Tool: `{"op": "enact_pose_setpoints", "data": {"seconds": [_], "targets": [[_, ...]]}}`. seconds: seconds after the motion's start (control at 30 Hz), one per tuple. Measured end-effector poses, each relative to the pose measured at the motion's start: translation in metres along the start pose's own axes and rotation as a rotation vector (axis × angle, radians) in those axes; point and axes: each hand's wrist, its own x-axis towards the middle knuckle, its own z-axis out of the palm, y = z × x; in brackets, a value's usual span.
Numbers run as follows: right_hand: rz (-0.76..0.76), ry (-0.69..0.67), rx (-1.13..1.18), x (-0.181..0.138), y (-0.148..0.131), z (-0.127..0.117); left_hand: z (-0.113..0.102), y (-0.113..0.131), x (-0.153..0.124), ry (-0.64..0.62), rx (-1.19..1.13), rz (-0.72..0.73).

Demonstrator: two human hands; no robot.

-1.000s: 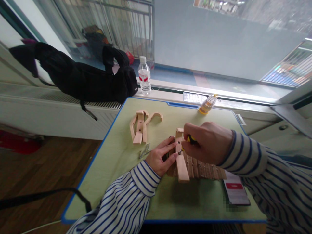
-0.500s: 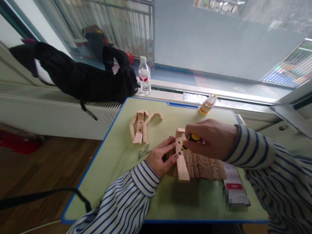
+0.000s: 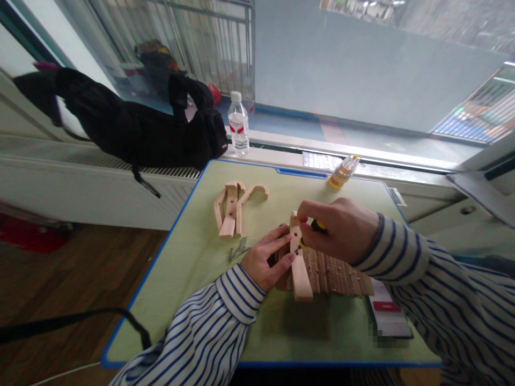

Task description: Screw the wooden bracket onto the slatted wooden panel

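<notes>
A wooden hook (image 3: 301,276) with two holes lies across a brown ridged block (image 3: 338,273) dotted with small metal points. Pressed against the hook's left side, the fingers of my left hand (image 3: 265,260) steady it on the block. My right hand (image 3: 336,228) is closed around a short yellow-and-black screwdriver (image 3: 319,225). Its tip meets the lower hole of the hook, where a dark screw head seems to sit. Several loose screws (image 3: 240,249) rest on the table just left of my left hand. More wooden hooks (image 3: 231,212) stand grouped farther back.
The pale green table (image 3: 181,300) has a blue edge. A clear bottle with a yellow base (image 3: 344,171) is at its back right, and a phone-like flat object (image 3: 388,313) lies by the block. A water bottle (image 3: 238,126) and black bag (image 3: 161,131) occupy the sill.
My right hand and forearm have shifted a little left and turned, with the screwdriver still at the lower hole. My left hand and the hook have stayed in place.
</notes>
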Motion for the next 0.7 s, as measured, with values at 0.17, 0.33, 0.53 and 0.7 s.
{"op": "enact_pose_setpoints", "data": {"seconds": [0.17,0.33,0.53,0.7], "targets": [[-0.041,-0.075,-0.031,0.002,-0.004,-0.006,-0.001,-0.002,0.001,0.011,0.0,0.01],[-0.047,-0.15,-0.052,0.001,-0.009,-0.009,0.001,-0.008,-0.001,0.029,0.002,0.021],[-0.032,-0.199,-0.03,0.003,-0.01,-0.012,0.001,-0.007,-0.003,0.027,0.006,0.009],[-0.003,-0.186,-0.012,0.008,-0.008,-0.01,0.0,-0.004,-0.002,0.002,0.01,0.003]]}}
